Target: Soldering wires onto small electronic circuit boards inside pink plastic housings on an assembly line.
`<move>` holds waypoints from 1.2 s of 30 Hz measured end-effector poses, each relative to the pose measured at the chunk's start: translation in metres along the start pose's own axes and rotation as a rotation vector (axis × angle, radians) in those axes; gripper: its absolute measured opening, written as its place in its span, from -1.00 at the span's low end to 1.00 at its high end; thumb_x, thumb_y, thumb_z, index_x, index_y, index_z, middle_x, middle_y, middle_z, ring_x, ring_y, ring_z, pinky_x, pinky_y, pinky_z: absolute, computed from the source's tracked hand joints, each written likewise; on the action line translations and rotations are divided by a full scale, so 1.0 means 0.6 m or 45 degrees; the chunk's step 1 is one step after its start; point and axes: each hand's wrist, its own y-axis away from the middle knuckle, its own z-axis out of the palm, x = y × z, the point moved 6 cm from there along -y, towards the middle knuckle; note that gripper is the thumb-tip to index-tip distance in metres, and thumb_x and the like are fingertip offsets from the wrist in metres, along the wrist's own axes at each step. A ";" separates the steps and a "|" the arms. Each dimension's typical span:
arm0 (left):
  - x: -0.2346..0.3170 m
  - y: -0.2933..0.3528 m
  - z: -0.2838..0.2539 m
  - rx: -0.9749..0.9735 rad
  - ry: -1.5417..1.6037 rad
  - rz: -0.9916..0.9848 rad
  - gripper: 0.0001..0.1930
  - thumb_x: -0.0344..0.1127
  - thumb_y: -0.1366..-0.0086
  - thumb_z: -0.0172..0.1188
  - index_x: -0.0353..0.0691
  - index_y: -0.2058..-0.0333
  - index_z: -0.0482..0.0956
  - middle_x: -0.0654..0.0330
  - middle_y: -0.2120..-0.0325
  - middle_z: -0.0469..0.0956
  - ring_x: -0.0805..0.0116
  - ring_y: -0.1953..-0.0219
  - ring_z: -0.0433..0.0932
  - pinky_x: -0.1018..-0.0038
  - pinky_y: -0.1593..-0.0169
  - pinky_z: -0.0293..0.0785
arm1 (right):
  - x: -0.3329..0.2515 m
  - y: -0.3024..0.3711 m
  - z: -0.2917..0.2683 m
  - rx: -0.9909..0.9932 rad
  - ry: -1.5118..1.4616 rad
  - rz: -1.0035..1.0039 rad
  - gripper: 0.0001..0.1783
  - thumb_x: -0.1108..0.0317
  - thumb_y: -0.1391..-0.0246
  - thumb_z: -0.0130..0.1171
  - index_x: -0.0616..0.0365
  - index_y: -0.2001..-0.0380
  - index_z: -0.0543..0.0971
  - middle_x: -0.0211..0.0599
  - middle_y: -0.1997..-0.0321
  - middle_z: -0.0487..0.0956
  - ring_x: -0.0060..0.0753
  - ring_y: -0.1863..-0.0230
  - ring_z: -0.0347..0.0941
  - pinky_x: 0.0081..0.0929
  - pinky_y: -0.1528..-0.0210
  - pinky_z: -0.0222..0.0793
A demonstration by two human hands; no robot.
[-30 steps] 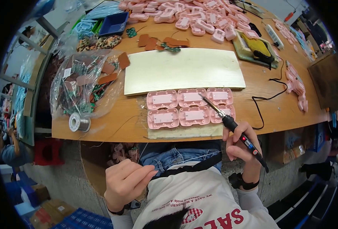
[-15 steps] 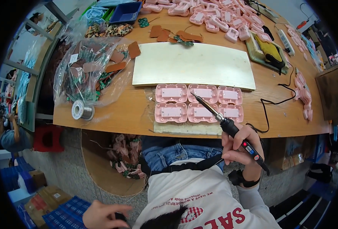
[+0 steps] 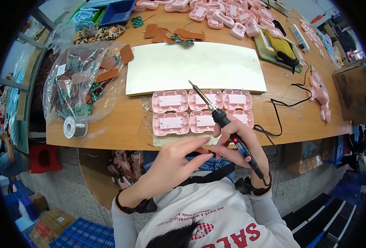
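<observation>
My right hand point(image 3: 243, 142) is wrapped round the dark handle of a soldering iron point(image 3: 221, 119), whose metal tip points up and to the left over the pink plastic shells. A red light glows on the handle. From the lower left my left hand point(image 3: 172, 161) reaches across, thumb and fingertips drawn together against my right fingertips. Something small and dark shows between the two hands, too small to name. Several pink plastic shells point(image 3: 170, 101) lie in two rows just beyond my hands, hollow side up. The iron and my right hand cover part of the right-hand ones.
A pale board point(image 3: 195, 66) lies behind the shells. To the left are a solder wire spool point(image 3: 75, 127) and a clear plastic bag point(image 3: 83, 82) with circuit boards. More pink shells point(image 3: 232, 16) are heaped at the back. A black cable point(image 3: 280, 120) winds over the table's right side.
My left hand has come up from the lower left to meet my right hand. The soldering iron has shifted left with my right hand, and the whole view has turned slightly.
</observation>
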 end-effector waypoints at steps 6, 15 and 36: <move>-0.060 -0.023 0.008 -0.030 0.229 -0.154 -0.86 -0.44 -0.16 0.09 -0.42 0.36 0.52 0.20 0.61 0.52 0.58 0.59 0.48 0.66 0.51 0.40 | 0.023 -0.009 -0.033 0.175 0.046 0.014 -0.71 0.62 0.20 0.23 0.17 0.46 0.32 -0.32 0.39 0.34 -0.64 0.49 0.28 -0.69 0.49 0.27; -0.103 -0.024 -0.089 0.489 0.378 -0.294 -0.95 -0.50 -0.13 0.12 -0.36 0.43 0.51 0.37 0.72 0.41 0.73 0.69 0.30 0.76 0.64 0.15 | 0.089 -0.044 -0.060 0.376 -0.565 -0.038 -0.70 0.12 -0.14 -0.09 0.14 0.31 0.23 -0.20 0.29 0.37 -0.32 0.21 0.47 -0.53 0.20 0.41; -0.150 -0.065 -0.143 0.895 -0.351 0.048 -0.91 -0.53 -0.02 0.22 -0.32 0.47 0.50 0.29 0.67 0.43 0.58 0.64 0.34 0.67 0.58 0.19 | 0.085 -0.014 -0.047 0.653 -0.167 0.070 -0.59 0.11 0.01 0.14 0.11 0.36 0.18 -0.07 0.57 0.44 -0.45 0.63 0.41 -0.66 0.64 0.30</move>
